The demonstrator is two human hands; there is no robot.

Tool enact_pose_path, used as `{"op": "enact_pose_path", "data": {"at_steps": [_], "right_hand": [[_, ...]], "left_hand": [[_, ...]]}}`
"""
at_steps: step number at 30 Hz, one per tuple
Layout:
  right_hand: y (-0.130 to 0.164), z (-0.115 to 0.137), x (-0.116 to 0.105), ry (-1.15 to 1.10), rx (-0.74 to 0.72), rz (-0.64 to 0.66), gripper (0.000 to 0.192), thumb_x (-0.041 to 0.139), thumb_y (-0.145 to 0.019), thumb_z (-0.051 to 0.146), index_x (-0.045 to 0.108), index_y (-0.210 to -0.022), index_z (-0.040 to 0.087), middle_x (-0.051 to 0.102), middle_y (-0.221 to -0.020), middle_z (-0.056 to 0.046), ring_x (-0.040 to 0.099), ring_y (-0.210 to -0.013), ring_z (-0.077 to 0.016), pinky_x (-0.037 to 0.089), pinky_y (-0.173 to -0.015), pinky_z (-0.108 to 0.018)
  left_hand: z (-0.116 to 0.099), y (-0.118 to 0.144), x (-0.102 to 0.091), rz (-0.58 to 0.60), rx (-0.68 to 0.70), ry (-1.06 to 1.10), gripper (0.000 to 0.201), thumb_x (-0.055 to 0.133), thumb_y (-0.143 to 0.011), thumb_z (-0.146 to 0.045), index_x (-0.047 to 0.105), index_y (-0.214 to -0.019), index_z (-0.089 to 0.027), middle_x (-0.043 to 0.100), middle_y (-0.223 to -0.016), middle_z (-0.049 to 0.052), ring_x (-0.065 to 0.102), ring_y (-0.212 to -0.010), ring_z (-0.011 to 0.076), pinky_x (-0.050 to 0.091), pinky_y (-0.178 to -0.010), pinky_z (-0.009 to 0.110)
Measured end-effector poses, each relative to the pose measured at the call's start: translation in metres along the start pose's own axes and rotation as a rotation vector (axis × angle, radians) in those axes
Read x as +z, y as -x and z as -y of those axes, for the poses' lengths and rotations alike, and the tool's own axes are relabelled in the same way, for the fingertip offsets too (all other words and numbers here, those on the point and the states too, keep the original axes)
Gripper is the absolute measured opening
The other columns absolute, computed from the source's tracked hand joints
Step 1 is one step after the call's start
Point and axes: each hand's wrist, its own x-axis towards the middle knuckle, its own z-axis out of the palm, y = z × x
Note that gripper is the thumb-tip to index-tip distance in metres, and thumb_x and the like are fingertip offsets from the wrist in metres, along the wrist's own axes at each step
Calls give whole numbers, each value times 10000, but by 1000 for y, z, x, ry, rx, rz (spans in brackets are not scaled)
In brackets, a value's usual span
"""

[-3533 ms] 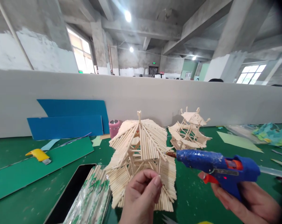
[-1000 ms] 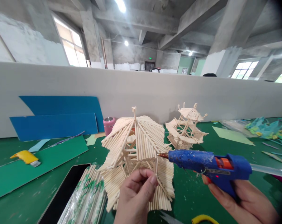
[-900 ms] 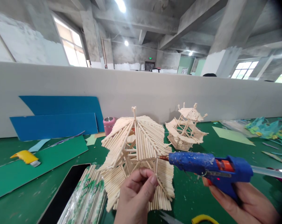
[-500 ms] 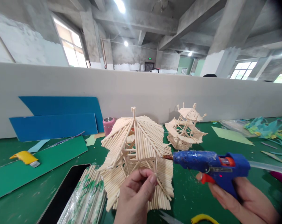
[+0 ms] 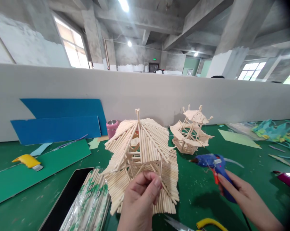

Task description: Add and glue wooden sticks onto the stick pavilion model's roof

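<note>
A two-tiered pavilion model (image 5: 154, 138) built of pale wooden sticks stands in the middle of the table. In front of it, my left hand (image 5: 141, 199) is closed in a pinch, thumb against the bent fingers. What the pinch holds, if anything, is hidden; the fingertips overlap the lower tier, and I cannot tell if they touch it. Off to the right, my right hand (image 5: 245, 195) is wrapped round the handle of a blue hot glue gun (image 5: 211, 162). Its nozzle points left, apart from the model, and a finger rests by the red trigger.
Behind stands a smaller stick pavilion (image 5: 191, 131). Packaged sticks (image 5: 89, 202), a black phone-like slab (image 5: 65, 199) and a yellow cutter (image 5: 27, 161) lie left. Scissors (image 5: 178, 223) with yellow handles are at the front edge. A pink flask (image 5: 111, 128) stands near the white partition (image 5: 145, 93).
The glue gun has moved right and away from the model's upper roof edge, its body turning away from me. My left hand has stayed nearly in place.
</note>
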Motion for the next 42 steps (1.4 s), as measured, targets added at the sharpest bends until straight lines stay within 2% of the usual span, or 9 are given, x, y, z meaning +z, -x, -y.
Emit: {"op": "enact_pose_path", "data": {"at_steps": [5, 8, 11, 14, 17, 20, 27, 38, 42], "right_hand": [[7, -71, 0, 419, 24, -32, 408, 490, -794, 502, 664, -934, 161, 726, -891, -93, 677, -789, -252, 546, -703, -346], [15, -79, 3, 620, -42, -112, 393, 496, -795, 478, 668, -931, 152, 712, -901, -122, 676, -777, -272, 547, -701, -394], [19, -39, 9, 647, -229, -194, 298, 506, -810, 422, 670, -906, 192, 678, -921, -95, 651, -833, -248, 544, -718, -376], [21, 28, 24, 405, -514, -133, 187, 465, -858, 247, 643, -911, 221, 671, -781, -39, 649, -724, -169, 539, -614, -246], [23, 89, 44, 248, -794, -17, 385, 465, -822, 104, 519, -1176, 246, 693, -841, -21, 649, -779, -165, 535, -691, -270], [21, 121, 59, 135, -926, -23, 501, 435, -796, 23, 454, -1248, 240, 663, -968, -60, 611, -901, -178, 528, -744, -315], [13, 120, 69, 145, -959, 9, 358, 595, -756, 102, 605, -1086, 238, 512, -758, -25, 502, -655, -145, 464, -531, -275], [0, 132, 71, 30, -946, 6, 234, 588, -764, 95, 656, -946, 225, 504, -734, -2, 508, -647, -118, 458, -527, -236], [-12, 136, 73, 89, -934, -94, 260, 581, -770, 73, 638, -974, 223, 518, -779, -8, 514, -701, -126, 466, -587, -262]], "left_hand": [[-3, 2, 3, -8, -84, 77, 173, 813, -508, -203, 656, -555, -145, 554, -498, -38, 426, -453, 43, 349, -462, 144], [-4, 4, 6, -28, -152, 103, 195, 826, -481, -188, 658, -567, -139, 563, -515, -38, 468, -475, 47, 388, -505, 151], [-3, 6, 7, -14, -220, 117, 205, 834, -467, -184, 664, -573, -140, 570, -512, -36, 484, -489, 51, 397, -526, 152], [1, 6, 5, 66, -281, 106, 192, 823, -489, -189, 652, -550, -127, 545, -476, -34, 457, -467, 47, 383, -514, 153], [5, 7, 3, 139, -292, 110, 199, 818, -498, -205, 641, -533, -122, 537, -473, -22, 463, -468, 59, 363, -495, 158], [5, 7, 1, 181, -285, 121, 199, 815, -510, -226, 642, -524, -129, 520, -463, -24, 452, -462, 59, 351, -491, 161], [-3, 12, 5, 202, -335, 133, 204, 832, -456, -245, 670, -521, -139, 622, -537, 28, 536, -539, 112, 413, -567, 214], [-6, 10, -1, 204, -267, 106, 175, 808, -528, -268, 719, -609, -141, 614, -530, 16, 497, -495, 73, 394, -531, 182], [-9, 8, 1, 172, -225, 100, 160, 798, -547, -241, 738, -662, -147, 610, -529, 11, 440, -438, 41, 318, -434, 148]]}}
